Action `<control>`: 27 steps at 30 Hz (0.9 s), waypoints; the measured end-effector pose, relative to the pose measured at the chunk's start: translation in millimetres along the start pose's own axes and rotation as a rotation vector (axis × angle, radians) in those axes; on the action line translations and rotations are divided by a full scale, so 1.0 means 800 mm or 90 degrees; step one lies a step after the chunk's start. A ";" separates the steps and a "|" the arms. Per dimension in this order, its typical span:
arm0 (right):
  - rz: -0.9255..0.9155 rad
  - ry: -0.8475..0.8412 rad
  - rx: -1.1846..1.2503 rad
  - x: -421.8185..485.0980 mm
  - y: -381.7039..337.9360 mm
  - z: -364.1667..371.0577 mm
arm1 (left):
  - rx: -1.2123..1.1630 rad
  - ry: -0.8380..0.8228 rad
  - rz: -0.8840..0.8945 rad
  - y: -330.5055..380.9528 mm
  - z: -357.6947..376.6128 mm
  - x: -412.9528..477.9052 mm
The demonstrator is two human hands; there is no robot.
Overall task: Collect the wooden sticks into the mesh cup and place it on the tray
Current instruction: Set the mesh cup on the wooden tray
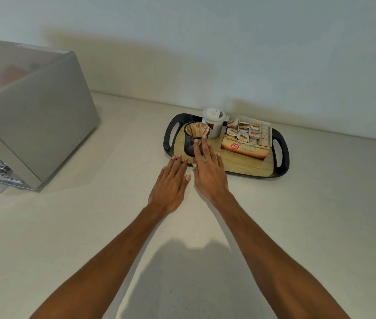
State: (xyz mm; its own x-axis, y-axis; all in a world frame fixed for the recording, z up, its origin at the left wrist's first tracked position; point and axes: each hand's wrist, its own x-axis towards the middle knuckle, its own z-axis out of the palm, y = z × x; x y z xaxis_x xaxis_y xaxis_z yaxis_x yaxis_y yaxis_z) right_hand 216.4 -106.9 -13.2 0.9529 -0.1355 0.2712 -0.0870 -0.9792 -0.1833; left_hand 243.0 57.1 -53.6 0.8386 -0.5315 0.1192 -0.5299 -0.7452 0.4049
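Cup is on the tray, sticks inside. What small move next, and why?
Probably draw both hands back. The mesh cup stands upright on the tray with the wooden sticks in it, no loose stick shows on the counter, and the right hand and left hand are open, gripping nothing.

Sticks [196, 129]: pale wood, flat, packed upright in the cup, tops fanned out at its rim.
Cup [189, 143]: black mesh, round, set upright on the tray's left end.
Tray [168, 143]: black rim, a handle slot at each end, wood-grain floor; laid flat on the counter.
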 end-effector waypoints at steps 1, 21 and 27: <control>0.000 -0.002 -0.004 0.005 -0.002 0.001 | 0.000 0.003 0.000 -0.001 0.001 0.001; 0.018 0.021 -0.091 0.084 -0.016 -0.003 | 0.064 0.023 0.044 -0.011 -0.003 0.006; 0.028 -0.010 -0.081 0.106 -0.019 -0.001 | 0.065 0.025 0.043 -0.019 0.001 0.011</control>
State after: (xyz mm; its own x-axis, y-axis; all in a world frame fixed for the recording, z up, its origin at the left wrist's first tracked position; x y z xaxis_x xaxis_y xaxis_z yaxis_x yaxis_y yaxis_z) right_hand 298.4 -103.8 13.1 0.9517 -0.1775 0.2505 -0.1641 -0.9837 -0.0736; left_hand 257.9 63.5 -59.6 0.8034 -0.5679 0.1791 -0.5943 -0.7462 0.2998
